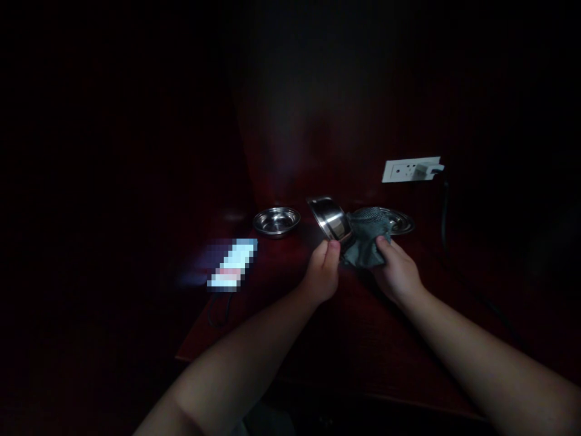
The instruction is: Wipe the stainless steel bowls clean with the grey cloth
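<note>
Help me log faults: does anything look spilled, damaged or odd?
The glowing rectangle at left stands out: it is pixelated, hiding its details. One metal bowl is tilted, but the left hand holds it. No spill or damage shows, though darkness hides much.

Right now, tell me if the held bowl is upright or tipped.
Tipped: the held bowl slants in the left hand, its rim not level.
</note>
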A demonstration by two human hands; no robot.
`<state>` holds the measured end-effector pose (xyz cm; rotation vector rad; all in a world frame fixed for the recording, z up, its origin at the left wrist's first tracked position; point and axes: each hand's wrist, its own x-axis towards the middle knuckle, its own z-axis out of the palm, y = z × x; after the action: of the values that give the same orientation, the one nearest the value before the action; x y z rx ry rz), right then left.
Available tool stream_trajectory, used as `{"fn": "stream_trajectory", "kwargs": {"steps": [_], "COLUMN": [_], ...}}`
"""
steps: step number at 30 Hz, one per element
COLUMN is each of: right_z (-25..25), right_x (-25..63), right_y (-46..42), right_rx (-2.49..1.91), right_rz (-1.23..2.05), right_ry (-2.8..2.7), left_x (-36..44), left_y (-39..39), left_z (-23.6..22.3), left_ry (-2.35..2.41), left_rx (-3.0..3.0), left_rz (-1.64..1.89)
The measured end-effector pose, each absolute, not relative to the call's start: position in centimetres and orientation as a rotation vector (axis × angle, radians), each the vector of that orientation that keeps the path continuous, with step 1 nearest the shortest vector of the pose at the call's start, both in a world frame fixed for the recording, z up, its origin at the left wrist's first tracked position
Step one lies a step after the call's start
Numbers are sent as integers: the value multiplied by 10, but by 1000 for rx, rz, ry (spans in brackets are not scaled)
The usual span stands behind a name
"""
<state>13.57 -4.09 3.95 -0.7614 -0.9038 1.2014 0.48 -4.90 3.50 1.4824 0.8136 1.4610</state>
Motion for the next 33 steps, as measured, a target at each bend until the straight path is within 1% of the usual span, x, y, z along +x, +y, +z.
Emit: {"fn": "stream_trajectory", "kwargs": {"steps": [4,9,15,20,25,33], "right_z": [37,40,46,52,53,60], "right_x": [134,133,131,132,134,137], "right_y": [-50,-63,-70,-69,-66,-68], "right_rx": [-803,-764,-600,-570,-611,-616], "right_rz": [1071,858,486,303,181,130], "right_ry": [-1212,-1449,-1812,-1971,-2048,-2021], "left_x": [4,2,3,-1,-6,-9], "left_y": [-52,-56,-64,-64,-64,-68], "left_z": [37,42,53,58,54,51], "left_ry": [830,929,743,751,868,1076], "left_rx": [1523,1566,1653,1804,1936,2104], "left_rz": [1441,1446,1499,1536,1558,1611]}}
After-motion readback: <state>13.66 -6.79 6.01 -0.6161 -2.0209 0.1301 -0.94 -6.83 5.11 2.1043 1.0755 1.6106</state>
